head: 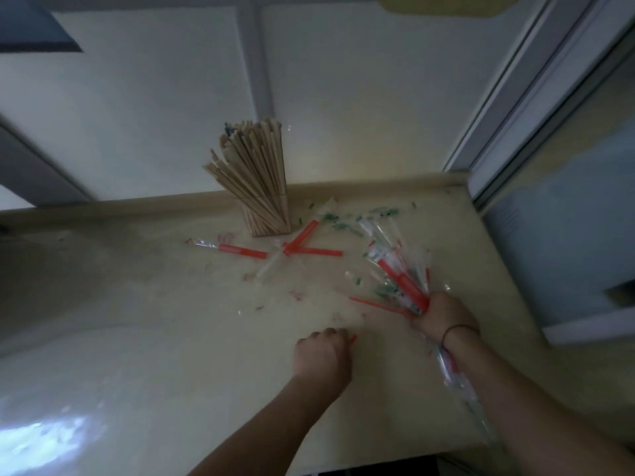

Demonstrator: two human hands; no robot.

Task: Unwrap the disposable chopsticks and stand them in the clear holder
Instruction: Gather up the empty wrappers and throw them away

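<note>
Chopsticks: the bare wooden ones [252,173] stood packed in the clear holder at 12 o'clock on the counter, fanned out and leaning toward 11 o'clock; the picture was blurred, so I could not tell whether any pair remained inside the wrappers near me.
Left hand: my left hand [323,359] lay nearest me, knuckles up, fingers curled down against the counter [154,338]; a small red scrap [353,339] showed just beside the fingertips at 2 o'clock, and I could not tell whether I pinched it or only touched the surface.
Right hand: my right hand [443,317] sat at 3 o'clock from the left, a dark band [458,329] round the wrist, fingers closed round a bunch of wrappers [402,269].
Bunch of wrappers: clear plastic with red and green print, it splayed out of my fist toward 11 o'clock, and more clear plastic trailed back under my forearm toward 5 o'clock.
Loose wrappers: three red-ended ones [240,250] lay flat farther out, between my hands and the holder, two of them crossing just in front of it.
Scraps: green and clear bits [381,211] were scattered at 1 o'clock, beside the holder.
Clear holder: the holder [267,216] stood upright near the counter's back edge, against the pale wall [137,115].
</note>
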